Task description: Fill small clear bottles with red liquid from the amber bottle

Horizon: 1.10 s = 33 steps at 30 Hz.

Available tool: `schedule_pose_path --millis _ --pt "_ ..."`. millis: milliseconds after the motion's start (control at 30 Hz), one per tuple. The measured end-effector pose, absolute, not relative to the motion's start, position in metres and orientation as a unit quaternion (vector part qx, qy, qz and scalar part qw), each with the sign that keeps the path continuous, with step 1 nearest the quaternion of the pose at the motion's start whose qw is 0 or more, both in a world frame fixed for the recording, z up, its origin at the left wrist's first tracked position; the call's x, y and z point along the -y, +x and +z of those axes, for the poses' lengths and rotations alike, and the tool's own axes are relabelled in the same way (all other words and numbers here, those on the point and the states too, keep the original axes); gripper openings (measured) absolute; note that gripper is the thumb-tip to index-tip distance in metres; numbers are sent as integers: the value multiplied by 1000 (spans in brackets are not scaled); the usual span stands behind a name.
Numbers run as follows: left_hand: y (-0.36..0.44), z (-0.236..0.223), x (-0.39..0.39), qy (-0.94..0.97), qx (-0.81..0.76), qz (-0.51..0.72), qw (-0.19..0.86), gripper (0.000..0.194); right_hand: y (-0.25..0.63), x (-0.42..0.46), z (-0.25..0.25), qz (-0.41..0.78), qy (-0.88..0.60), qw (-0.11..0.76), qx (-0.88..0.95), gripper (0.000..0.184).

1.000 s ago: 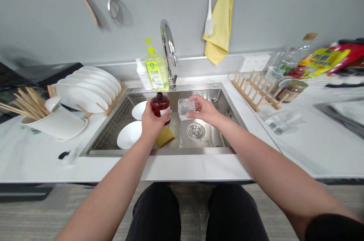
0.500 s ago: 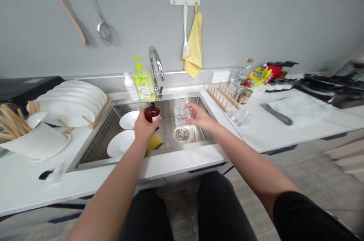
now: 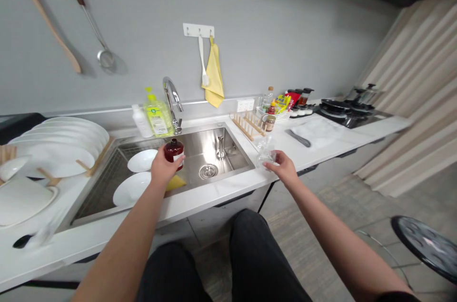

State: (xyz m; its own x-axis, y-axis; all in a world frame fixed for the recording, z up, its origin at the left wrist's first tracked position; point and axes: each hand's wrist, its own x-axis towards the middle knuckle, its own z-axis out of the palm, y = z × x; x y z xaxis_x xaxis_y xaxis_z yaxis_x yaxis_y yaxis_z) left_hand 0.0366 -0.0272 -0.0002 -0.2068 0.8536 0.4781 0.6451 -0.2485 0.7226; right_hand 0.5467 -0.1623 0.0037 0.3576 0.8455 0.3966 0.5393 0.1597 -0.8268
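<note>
My left hand (image 3: 163, 167) grips a dark red bottle (image 3: 174, 153) with a white label, holding it over the steel sink (image 3: 214, 147). Just beyond that hand lies a yellow sponge (image 3: 174, 183) in the basin, partly hidden by my wrist. Two white plates (image 3: 142, 160) (image 3: 131, 189) lie in the sink beside it. My right hand (image 3: 282, 166) holds a clear glass (image 3: 267, 155) by its side, over the white counter (image 3: 228, 188) right of the sink. A second glass may stand directly behind it, but the overlap makes this hard to tell.
A chrome faucet (image 3: 172, 97) and a green-yellow dish soap bottle (image 3: 157, 117) stand behind the sink. White plates fill a wooden rack (image 3: 96, 147) at left. An empty wooden rack (image 3: 249, 126), jars, a white cloth (image 3: 317, 131) and a cooktop with pans (image 3: 344, 112) lie right.
My right hand has moved with the glass from over the sink to over the counter at its right. The view has swung right and up. My left hand still grips the bottle.
</note>
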Motion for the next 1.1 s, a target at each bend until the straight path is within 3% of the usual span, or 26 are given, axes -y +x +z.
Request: schedule_pose_path --millis 200,467,767,1100 --pt "36 8 44 627 -581 510 99 89 575 173 -3 95 -695 530 476 85" --pt "14 10 127 592 -552 569 147 90 581 166 -26 99 -688 535 480 91" --pt "-6 -12 156 551 -513 579 314 84 551 172 -43 46 -693 519 498 90" --pt "-7 -15 154 574 -513 570 285 85 518 180 -38 0 -695 518 498 107"
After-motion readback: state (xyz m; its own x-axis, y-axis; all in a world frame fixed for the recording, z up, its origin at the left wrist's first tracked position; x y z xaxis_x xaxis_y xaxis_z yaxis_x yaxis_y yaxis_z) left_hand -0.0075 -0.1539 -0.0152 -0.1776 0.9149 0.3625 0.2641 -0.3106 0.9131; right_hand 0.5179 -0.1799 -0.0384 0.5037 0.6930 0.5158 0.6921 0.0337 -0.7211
